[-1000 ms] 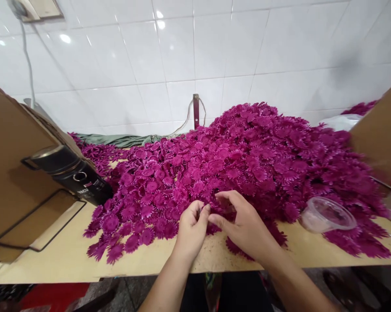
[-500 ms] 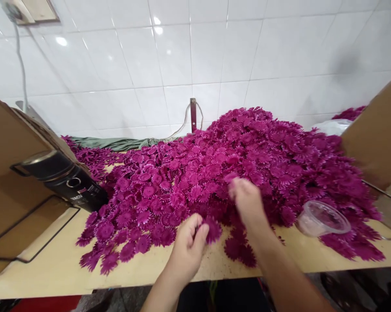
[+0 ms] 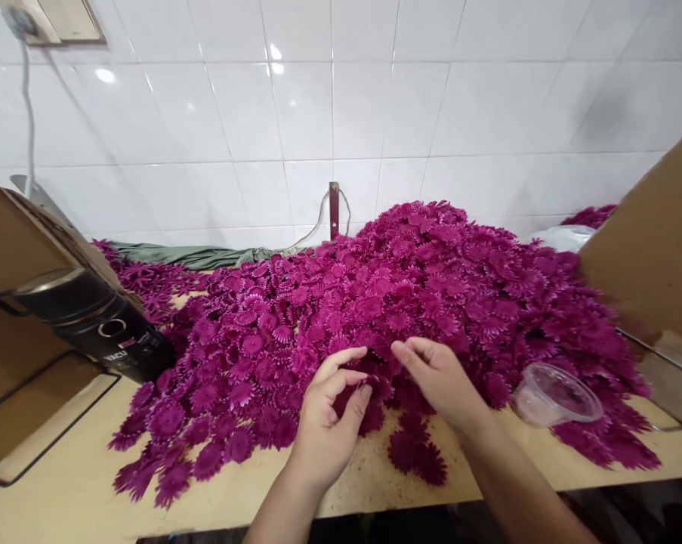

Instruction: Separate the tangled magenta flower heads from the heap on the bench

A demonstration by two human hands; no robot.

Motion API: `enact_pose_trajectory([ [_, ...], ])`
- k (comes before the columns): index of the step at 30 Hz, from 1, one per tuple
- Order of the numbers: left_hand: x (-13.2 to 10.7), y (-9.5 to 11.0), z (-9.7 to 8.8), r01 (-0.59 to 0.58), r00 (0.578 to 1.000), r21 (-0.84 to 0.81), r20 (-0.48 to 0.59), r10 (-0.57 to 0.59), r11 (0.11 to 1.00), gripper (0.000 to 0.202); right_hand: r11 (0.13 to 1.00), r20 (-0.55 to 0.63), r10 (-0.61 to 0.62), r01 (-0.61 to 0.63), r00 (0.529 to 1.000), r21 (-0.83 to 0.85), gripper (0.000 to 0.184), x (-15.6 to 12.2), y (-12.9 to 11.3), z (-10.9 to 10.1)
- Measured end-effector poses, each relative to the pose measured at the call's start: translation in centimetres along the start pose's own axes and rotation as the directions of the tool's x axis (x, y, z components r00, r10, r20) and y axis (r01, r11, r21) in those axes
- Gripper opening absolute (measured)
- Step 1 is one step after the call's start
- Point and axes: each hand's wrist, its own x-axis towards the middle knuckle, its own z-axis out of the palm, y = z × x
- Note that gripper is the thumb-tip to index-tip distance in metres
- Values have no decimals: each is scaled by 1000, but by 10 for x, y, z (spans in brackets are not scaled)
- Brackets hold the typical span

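A big heap of magenta fabric flower heads [image 3: 420, 295] covers the wooden table [image 3: 80, 483]. My left hand [image 3: 326, 423] is at the heap's near edge, fingers curled round a magenta flower [image 3: 355, 397] held between thumb and fingers. My right hand [image 3: 439, 378] is just to its right, fingers bent and pinched over the flowers beside the left hand; what it grips is hidden among the petals. Loose flowers [image 3: 414, 453] lie on the table under my right wrist.
A black insulated flask [image 3: 91, 321] lies on its side at the left, against a cardboard box [image 3: 12, 302]. A clear plastic cup [image 3: 556, 393] lies tipped at the right by another cardboard panel [image 3: 652, 249]. White tiled wall behind, green cloth [image 3: 205, 255] along it.
My right hand went up into the heap, then came back down beside my left hand. The left hand now holds a flower with its fingers more spread. The camera tilted down slightly.
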Motion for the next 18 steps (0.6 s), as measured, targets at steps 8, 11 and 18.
enact_pose_trajectory([
  [8,2,-7,9,-2,986,-59,-164,-7,998,8,995,154,31,-44,988,85,50,-6,-1,23],
  [11,1,-16,-5,95,944,-192,-295,-149,977,8,976,82,117,-130,990,176,53,-5,4,19],
  [18,5,-18,-25,268,886,-415,-248,-392,869,22,953,-265,195,-119,944,279,43,45,-8,-38],
])
